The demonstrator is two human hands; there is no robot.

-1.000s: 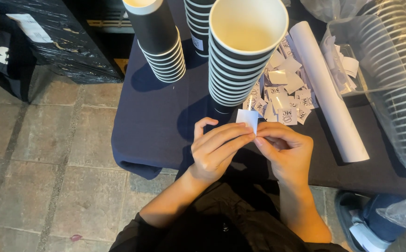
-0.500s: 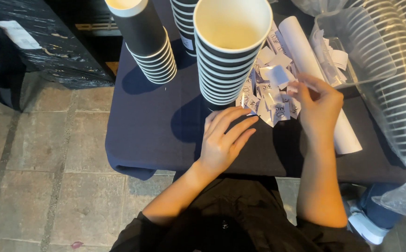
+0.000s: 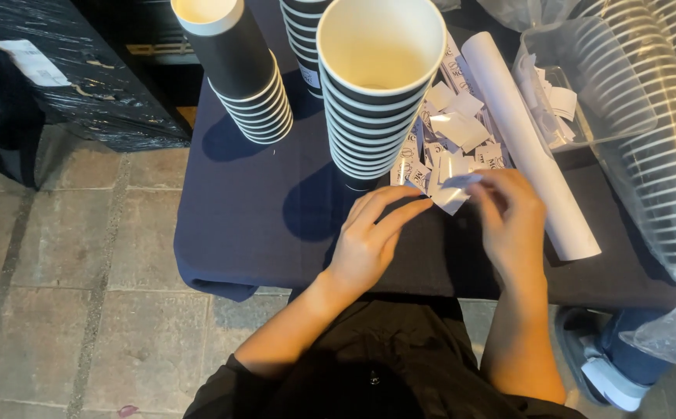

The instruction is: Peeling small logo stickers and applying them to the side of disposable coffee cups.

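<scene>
Since half a second ago the right hand (image 3: 513,221) has come back from the heap of paper slips (image 3: 450,140) toward the body, and it now pinches one small white slip (image 3: 456,194) between thumb and fingertips, just in front of the tall stack of striped paper cups (image 3: 377,85).

Head view: the left hand (image 3: 369,237) lies on the dark blue counter (image 3: 253,209), fingers stretched out and close together, their tips pointing at the slip and nearly touching its near edge; whether they do touch is hard to tell, since the slip is blurred. It holds nothing. The slip sits between the two hands, a little right of the cup stack's base and at the near edge of the heap.

To handle the slip well, a light pinch at one corner seems best, with the left fingertips taking the opposite edge so that it stays flat and does not curl. Keeping both hands low over the counter should help avoid knocking the cup stack or scattering the heap.

A white paper roll (image 3: 528,147) lies just right of the heap, and a clear plastic tub (image 3: 586,85) with more slips stands beyond it.
</scene>
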